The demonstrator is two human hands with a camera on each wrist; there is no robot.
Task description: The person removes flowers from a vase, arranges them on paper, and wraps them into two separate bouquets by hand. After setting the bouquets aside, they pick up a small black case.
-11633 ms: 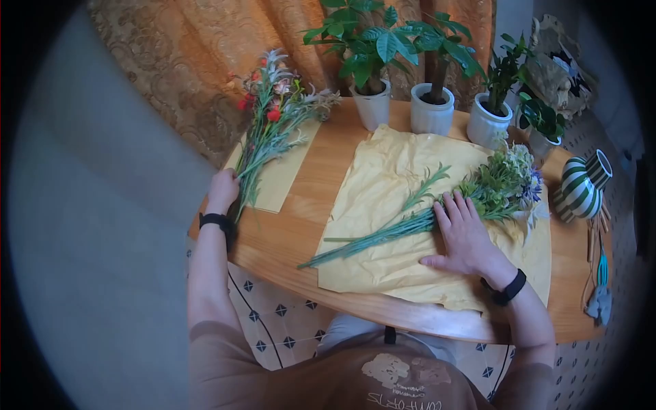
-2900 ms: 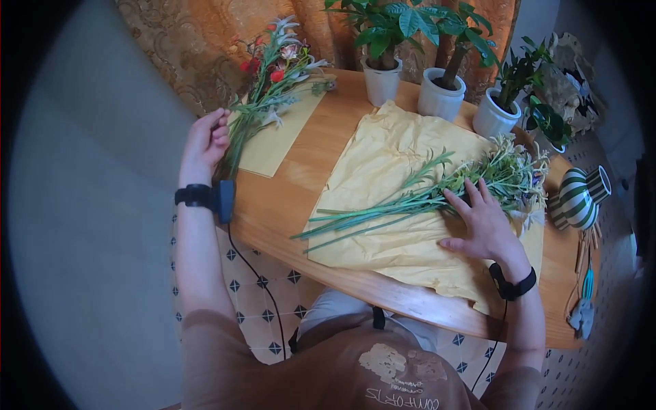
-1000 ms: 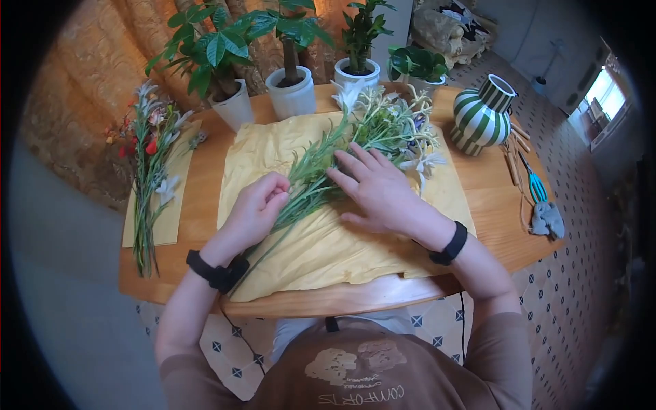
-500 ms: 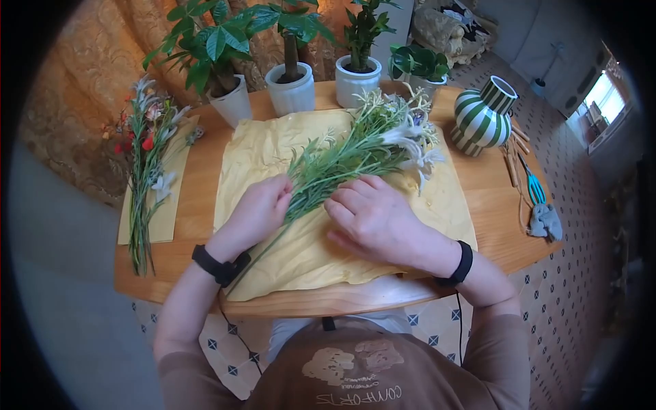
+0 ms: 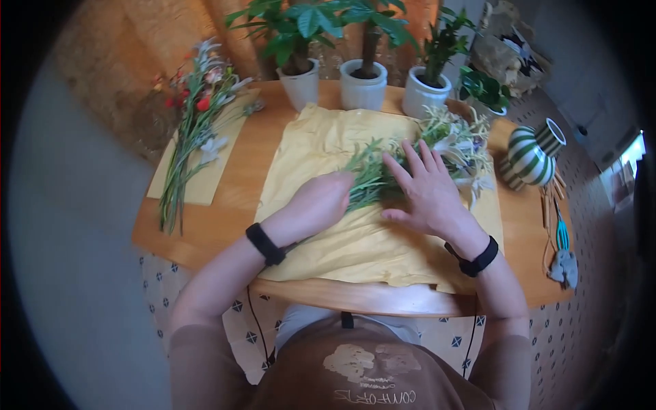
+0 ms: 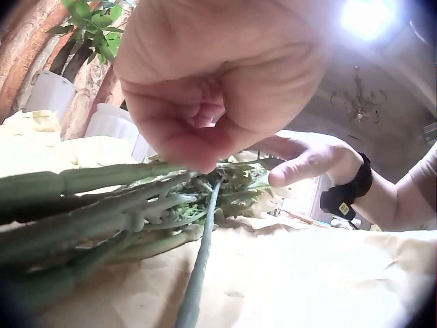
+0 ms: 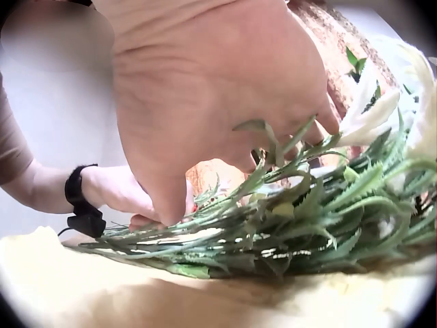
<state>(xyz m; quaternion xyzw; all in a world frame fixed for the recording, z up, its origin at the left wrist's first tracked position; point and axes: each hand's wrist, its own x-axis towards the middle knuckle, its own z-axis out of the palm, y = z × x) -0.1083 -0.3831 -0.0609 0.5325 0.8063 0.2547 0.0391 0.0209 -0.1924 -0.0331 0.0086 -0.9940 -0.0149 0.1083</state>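
Observation:
A bunch of artificial flowers (image 5: 461, 147), white and pale yellow with green leaves, lies slantwise on crumpled yellow wrapping paper (image 5: 342, 253). My right hand (image 5: 430, 198) rests on its leafy stems with fingers spread; in the right wrist view the leaves (image 7: 321, 212) pass beneath the palm. At the stems' lower part my left hand (image 5: 318, 205) has its fingers curled, thumb and fingertip pinching at a flower stem. From close by, the left wrist view shows this left hand (image 6: 218, 89) over several thick green stems (image 6: 89, 212).
Red, pink and white flowers (image 5: 191, 130) lie on a folded yellow sheet (image 5: 205, 191) at left. White pots with plants (image 5: 363, 89) line the back. A green-striped vase (image 5: 529, 157), sticks, teal-handled scissors (image 5: 562, 232) and a grey lump (image 5: 564, 268) are at right.
My left hand has come from the left flowers to the right bunch, where more white blooms now lie. My right hand, raised and curled half a second ago, is flat and spread again.

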